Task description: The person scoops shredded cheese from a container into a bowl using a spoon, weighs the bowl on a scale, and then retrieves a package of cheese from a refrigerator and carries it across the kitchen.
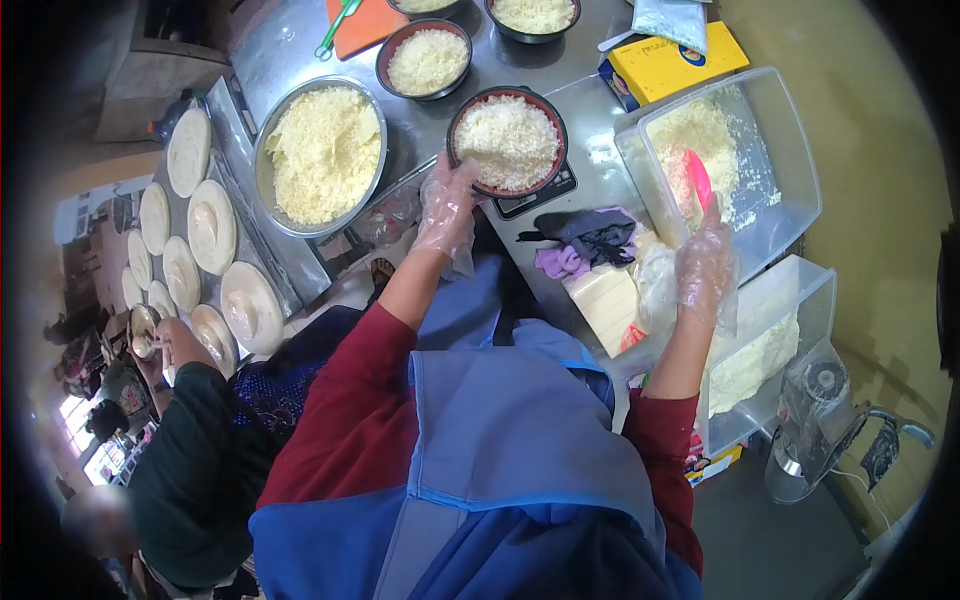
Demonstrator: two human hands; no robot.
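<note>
My left hand (446, 205), in a clear plastic glove, holds the near left edge of a dark bowl (562, 148) with a reddish inside. White grated crumbs (508, 138), perhaps cheese, heap up in it, and it sits on a black kitchen scale (540, 194). My right hand (706, 262), gloved too, is closed around the handle of a pink scoop (698, 178). The scoop's front dips into the crumbs inside a clear plastic bin (796, 190); its tip is partly hidden. Beneath my right forearm lie a pale cheese-like block (606, 305) and a crumpled plastic bag (655, 285).
A metal bowl (262, 165) of grated crumbs stands left, past it filled dark bowls (381, 68). Behind the bin is a yellow box (680, 66). Dark and purple cloths (590, 240) lie centrally. Another person's hand (188, 345) works by flat dough rounds (250, 305).
</note>
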